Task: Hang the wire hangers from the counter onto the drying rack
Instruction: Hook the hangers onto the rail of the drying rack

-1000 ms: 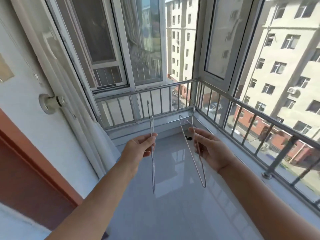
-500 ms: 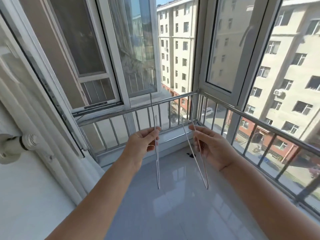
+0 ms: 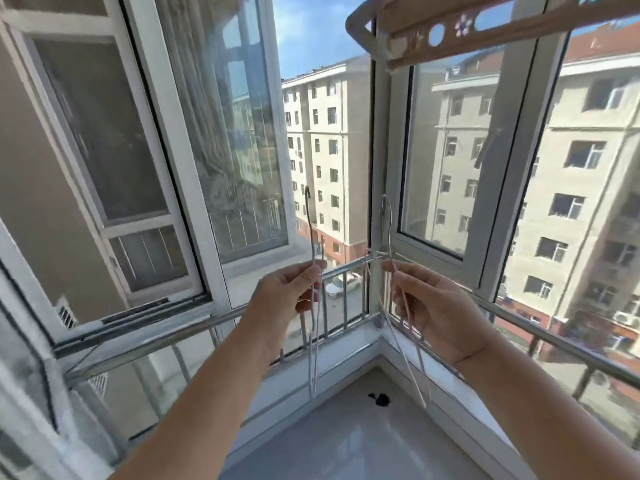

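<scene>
Our left hand (image 3: 291, 296) pinches the left hanger (image 3: 313, 341), our right hand (image 3: 440, 313) the right hanger (image 3: 408, 358), hooks up. The drying rack (image 3: 485, 32) lies overhead at one o'clock; we should seat one hook at a time.

Both hangers (image 3: 314, 341) lifted higher; drying rack (image 3: 485, 29) now visible.

Thin pale metal wire hangers (image 3: 314, 358); glossy smooth grey counter (image 3: 346, 445); shiny steel railing (image 3: 149, 341); matt tan drying rack (image 3: 502, 32)
</scene>
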Motion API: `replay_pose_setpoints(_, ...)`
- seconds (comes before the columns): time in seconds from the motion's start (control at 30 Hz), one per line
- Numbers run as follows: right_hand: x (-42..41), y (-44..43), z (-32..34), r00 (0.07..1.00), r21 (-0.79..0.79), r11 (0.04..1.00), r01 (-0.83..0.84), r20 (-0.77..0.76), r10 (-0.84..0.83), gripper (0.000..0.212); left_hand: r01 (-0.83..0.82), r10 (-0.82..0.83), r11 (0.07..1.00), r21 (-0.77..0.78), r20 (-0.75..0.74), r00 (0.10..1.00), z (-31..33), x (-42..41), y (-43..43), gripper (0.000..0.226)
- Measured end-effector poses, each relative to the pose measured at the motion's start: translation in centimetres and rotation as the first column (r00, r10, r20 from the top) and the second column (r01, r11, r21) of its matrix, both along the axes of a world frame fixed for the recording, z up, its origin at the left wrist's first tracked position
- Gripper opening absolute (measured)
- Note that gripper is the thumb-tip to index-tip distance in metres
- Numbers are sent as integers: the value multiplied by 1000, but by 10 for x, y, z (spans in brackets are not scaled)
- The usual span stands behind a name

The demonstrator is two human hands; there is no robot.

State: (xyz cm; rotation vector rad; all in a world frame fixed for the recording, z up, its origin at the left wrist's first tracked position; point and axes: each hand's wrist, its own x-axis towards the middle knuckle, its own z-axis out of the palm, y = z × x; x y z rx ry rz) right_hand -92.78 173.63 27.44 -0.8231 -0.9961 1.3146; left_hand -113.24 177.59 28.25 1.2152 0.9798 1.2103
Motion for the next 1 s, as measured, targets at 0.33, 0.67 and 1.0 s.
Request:
replay_pose_setpoints(0.33,5,84,77,954,135,945,298,-3,-300,25,327,-338,931,163,41,940,74,18,136,34)
replay_pose_setpoints(0.67,12,126,146,787,301,758,579,34,-615,24,543,-561,782,306,-33,827,141,59,209,16)
replay_pose_setpoints(1.0,22,140,169,710,320,693,646,82,-699,19,581,-606,745,329,-31,795,155,103,229,18)
